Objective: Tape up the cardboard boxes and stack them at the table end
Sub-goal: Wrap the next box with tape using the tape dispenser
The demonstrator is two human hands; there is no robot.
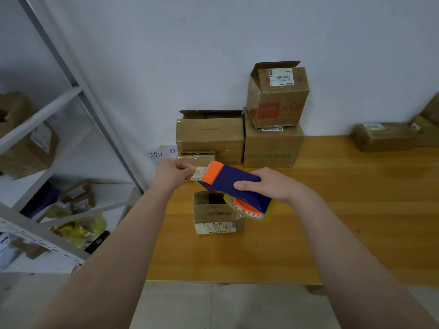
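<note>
R hand (pixel 273 186) grips tape dispenser (pixel 237 184); L hand (pixel 174 173) fingers (pixel 187 170) pinch tape end (pixel 197 174); open cardboard box (pixel 213 217) on desk (pixel 344 210) directly below, btwn hands.

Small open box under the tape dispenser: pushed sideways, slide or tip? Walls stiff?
The small open box probably slides rather than tips: it rests flat on the smooth wooden table. Likely light, as the dark opening shows no contents, though most of the inside is hidden. Untaped top flaps mean its walls may flex when squeezed.
</note>
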